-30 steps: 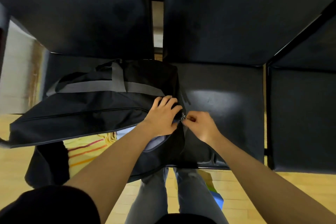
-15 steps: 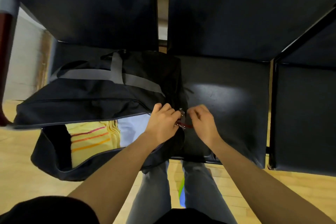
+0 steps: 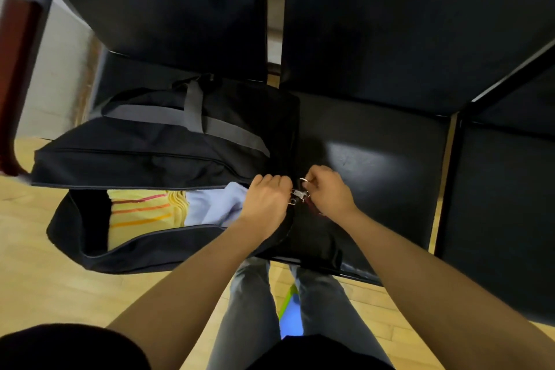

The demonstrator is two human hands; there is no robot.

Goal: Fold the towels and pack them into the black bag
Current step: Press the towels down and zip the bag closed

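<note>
Black duffel bag [image 3: 156, 156] lay left of centre in the frame, long axis running left to right, its right end on the black chair seat [image 3: 375, 177] and its left end hanging out over the wooden floor [image 3: 36, 279]. Mouth gaped along the near side, zipper undone for most of its length. Inside, a yellow towel with red and orange stripes [image 3: 141, 213] sat toward the left, a pale blue towel [image 3: 210, 207] just beside it to the right, both folded and within the opening. Metal zipper pulls [image 3: 298, 194] sat at the bag's right end, directly between the two hands. Left hand [image 3: 265, 203] curled on the bag's edge just left of the pulls, apparently gripping the fabric. Right hand [image 3: 326, 192] closed in a pinch at the pulls and a small ring [image 3: 303, 180]. Closing stroke would likely run leftward along the long axis, away from the right hand, across the towels. Grey straps [image 3: 192, 114] crossed the bag's top. Chair backs filled the upper frame.
</note>
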